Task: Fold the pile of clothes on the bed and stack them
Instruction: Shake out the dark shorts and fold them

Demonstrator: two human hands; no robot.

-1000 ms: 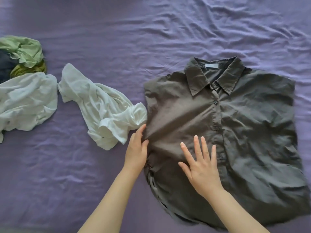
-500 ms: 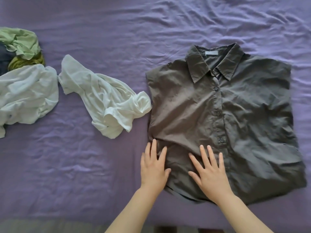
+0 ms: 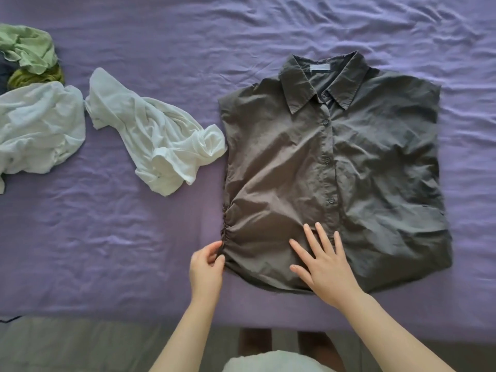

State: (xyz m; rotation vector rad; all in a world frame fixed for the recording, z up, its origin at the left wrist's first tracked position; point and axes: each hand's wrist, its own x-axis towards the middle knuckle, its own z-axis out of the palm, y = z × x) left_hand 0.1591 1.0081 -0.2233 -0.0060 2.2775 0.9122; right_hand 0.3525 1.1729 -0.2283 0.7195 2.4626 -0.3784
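A dark grey collared button shirt (image 3: 375, 162) lies front-up on the purple bed sheet (image 3: 161, 264), its sides tucked under. My left hand (image 3: 206, 267) pinches the gathered left edge of the shirt near its hem. My right hand (image 3: 323, 260) presses flat on the lower front of the shirt with fingers spread. A crumpled white garment (image 3: 150, 140) lies just left of the shirt. Further left sit another white garment (image 3: 37, 130) and a light green one (image 3: 29, 49) on a heap.
An olive cloth (image 3: 35, 76) and a dark cloth show under the green one at the left edge. The bed's front edge runs below my hands, with grey floor (image 3: 80, 345) beyond it.
My left hand slid off the shirt front to its left edge and pinched the gathered fabric. My right hand stayed flat on the lower front. The view pulled back.
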